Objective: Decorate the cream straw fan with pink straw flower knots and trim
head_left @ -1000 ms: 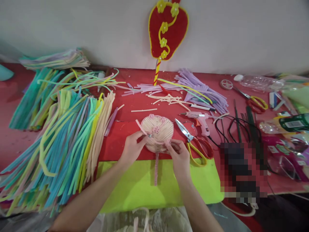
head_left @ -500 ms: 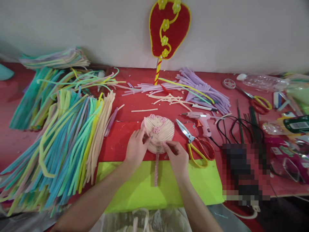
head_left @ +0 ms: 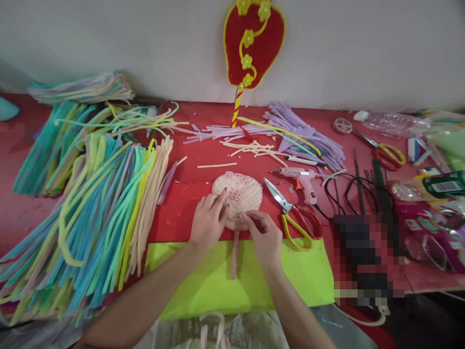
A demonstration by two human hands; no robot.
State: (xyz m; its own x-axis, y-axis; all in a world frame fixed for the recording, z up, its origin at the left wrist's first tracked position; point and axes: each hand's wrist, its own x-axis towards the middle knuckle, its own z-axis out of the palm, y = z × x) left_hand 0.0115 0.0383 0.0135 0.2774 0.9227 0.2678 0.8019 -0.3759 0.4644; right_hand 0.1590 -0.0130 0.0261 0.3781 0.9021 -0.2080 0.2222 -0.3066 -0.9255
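A small round fan of cream pipe cleaners lies on the red table, its pink twisted handle pointing toward me over a yellow-green sheet. Pink flowers sit at its middle and along its upper edge. My left hand reaches over the fan's left side, fingers bent and closed near the middle flower on a bit of pink pipe cleaner, mostly hidden. With thumb and forefinger pinched together, my right hand grips the fan's lower right edge. Scissors with red and yellow handles lie right of the fan.
Bundles of coloured pipe cleaners cover the left side. Purple ones lie at the back below a red and yellow fan. To the right are a pink glue gun, a second pair of scissors and a plastic bottle.
My left fingers have moved right and slightly down, from the fan's left edge toward the middle flower, and the pink strand has moved with them. My right hand keeps its pinch at the lower edge.
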